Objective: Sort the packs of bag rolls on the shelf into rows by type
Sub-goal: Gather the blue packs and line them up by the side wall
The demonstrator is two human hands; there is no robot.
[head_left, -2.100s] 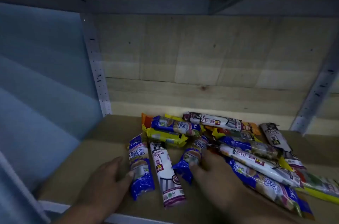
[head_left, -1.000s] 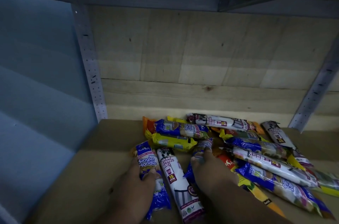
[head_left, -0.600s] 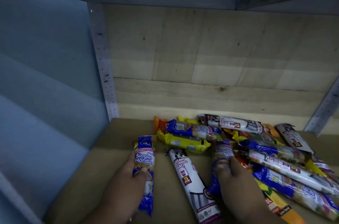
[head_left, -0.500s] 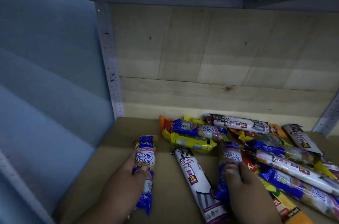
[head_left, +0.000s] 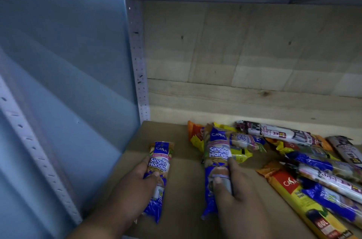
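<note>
On the brown shelf board (head_left: 182, 180), near its left front, the left hand (head_left: 135, 188) grips a blue "Singlet Handle" garbage bag pack (head_left: 158, 170), thumb curled over its middle, the pack lying lengthwise with its top pointing toward the back wall. Just to its right, apart from it by a strip of bare board, the right hand (head_left: 235, 186) holds a second blue Singlet Handle pack (head_left: 216, 160), thumb across the front and fingers wrapped behind; its upper end overlaps the heap behind it. That heap fills the back and right of the shelf: a yellow pack (head_left: 242, 153) and another blue pack lying crosswise, an orange pack end (head_left: 193, 131) at the far left of the heap, a white "Draw String Bag" pack (head_left: 278, 133) along the back, a dark pack (head_left: 346, 148) at the right edge, and a long yellow and red Casa pack (head_left: 305, 205) slanting toward the front right, with blue and white packs stacked over it. A blue side panel (head_left: 68, 82) and a perforated metal upright (head_left: 139, 62) close the left; pale wooden boards (head_left: 244, 58) form the back
</note>
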